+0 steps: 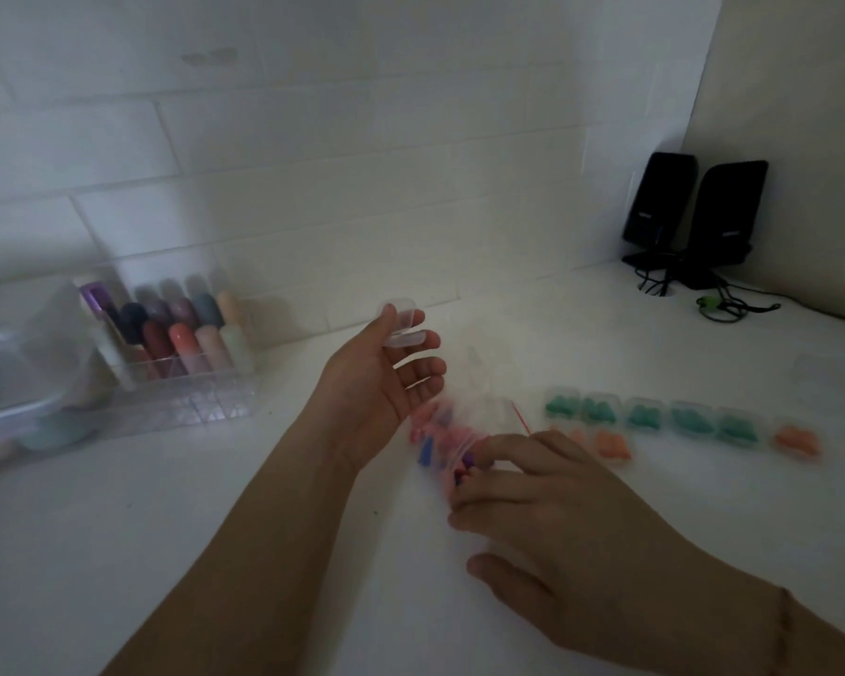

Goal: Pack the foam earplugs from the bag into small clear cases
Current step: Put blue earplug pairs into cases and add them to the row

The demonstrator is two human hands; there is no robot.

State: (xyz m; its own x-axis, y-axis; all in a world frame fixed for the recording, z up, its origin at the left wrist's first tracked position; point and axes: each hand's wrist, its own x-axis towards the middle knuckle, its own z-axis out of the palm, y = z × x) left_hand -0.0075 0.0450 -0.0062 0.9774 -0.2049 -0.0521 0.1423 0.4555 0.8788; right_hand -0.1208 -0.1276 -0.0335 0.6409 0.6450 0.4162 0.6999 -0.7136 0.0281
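Head view: reaching into the bag for earplugs, open case held ready.

Left hand (386, 378) raised above the counter (215, 529), thumb and fingertips pinching an open clear case (403, 324), likely kept near for loading. Right hand (523, 485) at the mouth of the bag (447, 431), fingers curled among the earplugs (432, 444); actual grip on one impossible to tell through blur. Filled cases (654, 414) lined up just right of the bag, green and orange inside. Dim, smeared frame; organizer (186, 353) and speakers (693, 217) behind, lidded box at left cut off.

Clear glossy plastic case (403, 326) and bag (452, 431) (soft film) on a smooth white counter (215, 505).
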